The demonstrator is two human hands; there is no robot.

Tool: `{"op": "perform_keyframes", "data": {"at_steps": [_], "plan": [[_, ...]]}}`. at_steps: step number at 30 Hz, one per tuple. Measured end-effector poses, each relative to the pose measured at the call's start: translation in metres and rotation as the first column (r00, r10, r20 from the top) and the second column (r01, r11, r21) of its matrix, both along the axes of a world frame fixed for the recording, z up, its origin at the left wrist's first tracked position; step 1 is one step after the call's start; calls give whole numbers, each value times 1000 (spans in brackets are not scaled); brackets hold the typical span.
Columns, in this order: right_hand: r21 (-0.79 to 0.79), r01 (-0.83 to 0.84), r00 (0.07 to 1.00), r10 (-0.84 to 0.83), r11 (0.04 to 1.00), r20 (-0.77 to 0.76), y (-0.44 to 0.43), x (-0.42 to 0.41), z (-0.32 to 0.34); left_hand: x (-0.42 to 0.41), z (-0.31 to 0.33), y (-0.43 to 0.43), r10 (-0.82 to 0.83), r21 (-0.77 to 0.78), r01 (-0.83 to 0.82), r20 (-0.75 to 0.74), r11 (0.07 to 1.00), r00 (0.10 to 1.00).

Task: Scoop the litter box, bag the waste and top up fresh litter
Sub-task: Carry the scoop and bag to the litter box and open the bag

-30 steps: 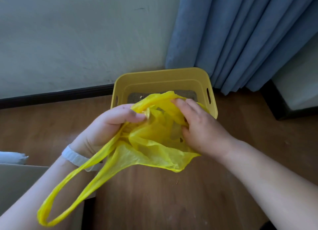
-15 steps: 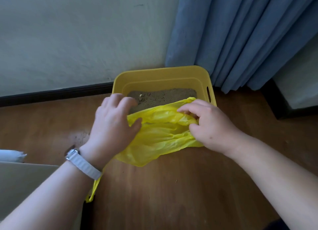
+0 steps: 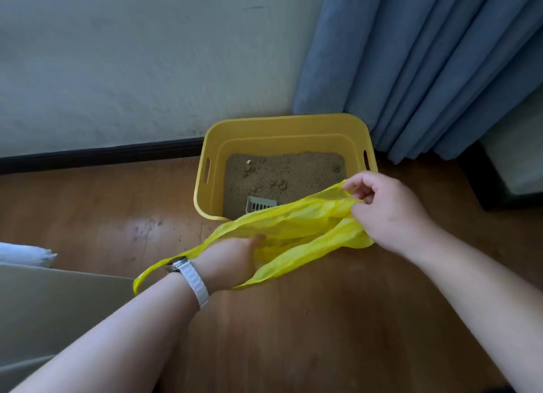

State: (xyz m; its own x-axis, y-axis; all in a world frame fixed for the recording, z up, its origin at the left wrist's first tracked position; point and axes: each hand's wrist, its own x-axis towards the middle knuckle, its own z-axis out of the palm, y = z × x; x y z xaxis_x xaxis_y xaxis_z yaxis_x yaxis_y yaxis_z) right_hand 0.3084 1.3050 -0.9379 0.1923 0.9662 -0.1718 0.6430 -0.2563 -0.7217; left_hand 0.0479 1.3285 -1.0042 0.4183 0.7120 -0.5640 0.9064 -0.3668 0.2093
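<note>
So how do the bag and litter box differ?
The bag is thin, crumpled plastic, pinched by the right hand; the litter box is rigid and stands on the floor. The litter box holds litter and a scoop; the bag looks flat. Both are yellow.

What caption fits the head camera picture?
Right hand pinches a yellow bag, left hand in its opening, before the litter box.

The right grip (image 3: 382, 213) pinches the edge of a yellow plastic bag (image 3: 296, 225) at the near rim of the yellow litter box (image 3: 282, 123). The left grip (image 3: 229, 263) reaches into the bag, its fingers hidden. A grey scoop (image 3: 260, 206) lies in the litter (image 3: 288, 172).
</note>
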Motion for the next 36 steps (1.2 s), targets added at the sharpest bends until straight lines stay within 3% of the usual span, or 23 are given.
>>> {"op": "perform_keyframes", "data": {"at_steps": [2,5,6,8,11,14,16,18,27,31,36], "plan": [[-109,-78,981,96,991,170,-1,3,-4,0,6,-2,-66,-24,65,-50,998,997],[-285,-221,903,306,933,301,-6,-3,-4,7,19,-7,-186,24,187,-50,982,981],[-252,-279,864,357,927,356,-9,-9,-3,11,24,-8,-210,52,212,-35,976,977],[-39,-438,803,410,898,432,-15,-26,-1,16,32,-11,-237,97,238,-24,966,971],[87,-652,728,590,753,348,-25,-54,-10,16,36,-15,-246,126,248,-33,960,969],[-204,-745,575,766,636,287,-36,-63,-30,12,34,-18,-219,61,218,16,974,976],[-433,-690,491,815,580,308,-40,-57,-43,6,34,-17,-156,-8,156,20,988,988],[-560,-625,444,838,543,316,-41,-49,-48,-4,32,-12,-90,-37,91,31,995,995],[-515,-628,508,809,583,296,-36,-20,-36,-43,18,5,-73,-125,74,13,989,997],[-512,-642,481,820,571,311,-32,-8,-50,-46,5,1,-198,-66,196,-31,978,980],[-527,-681,435,860,509,268,-27,-3,-84,-50,-30,-8,-330,-139,315,-102,939,938]]}}
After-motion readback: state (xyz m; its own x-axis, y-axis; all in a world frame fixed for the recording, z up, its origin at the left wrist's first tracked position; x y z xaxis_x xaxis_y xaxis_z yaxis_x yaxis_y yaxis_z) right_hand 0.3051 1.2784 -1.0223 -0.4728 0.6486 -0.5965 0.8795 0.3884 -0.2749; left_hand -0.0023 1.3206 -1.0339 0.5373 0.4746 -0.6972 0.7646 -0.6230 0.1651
